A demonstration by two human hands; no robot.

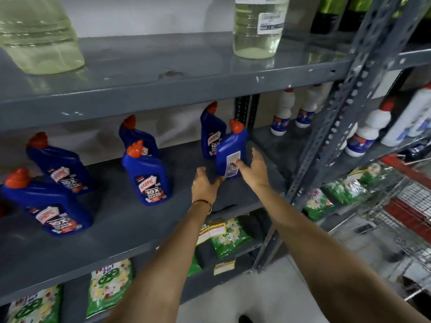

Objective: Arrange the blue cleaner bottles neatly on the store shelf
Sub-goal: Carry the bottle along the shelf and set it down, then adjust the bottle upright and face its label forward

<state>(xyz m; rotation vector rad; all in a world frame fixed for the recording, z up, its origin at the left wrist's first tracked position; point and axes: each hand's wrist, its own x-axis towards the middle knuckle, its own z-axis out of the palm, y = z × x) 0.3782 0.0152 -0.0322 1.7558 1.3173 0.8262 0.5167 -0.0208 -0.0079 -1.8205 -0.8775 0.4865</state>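
Several blue cleaner bottles with orange caps stand scattered on the grey middle shelf (140, 229). One blue bottle (229, 145) near the shelf's right end faces backward, its white back label toward me, and leans slightly. My right hand (255, 170) grips it, thumb on the label and fingers around its right side. My left hand (205, 185) is open beside its base, thumb just touching the lower left corner. Another bottle (213, 134) stands right behind it. Others are at centre (148, 176), behind that (137, 136), and at the left (60, 164) (51, 206).
White bottles with red caps (283, 113) stand on the adjoining shelf to the right, past a perforated steel post (331, 127). Clear jugs of pale liquid (256, 26) sit on the shelf above. Green detergent packs (229, 236) lie below. A wire shopping cart (408, 206) stands at right.
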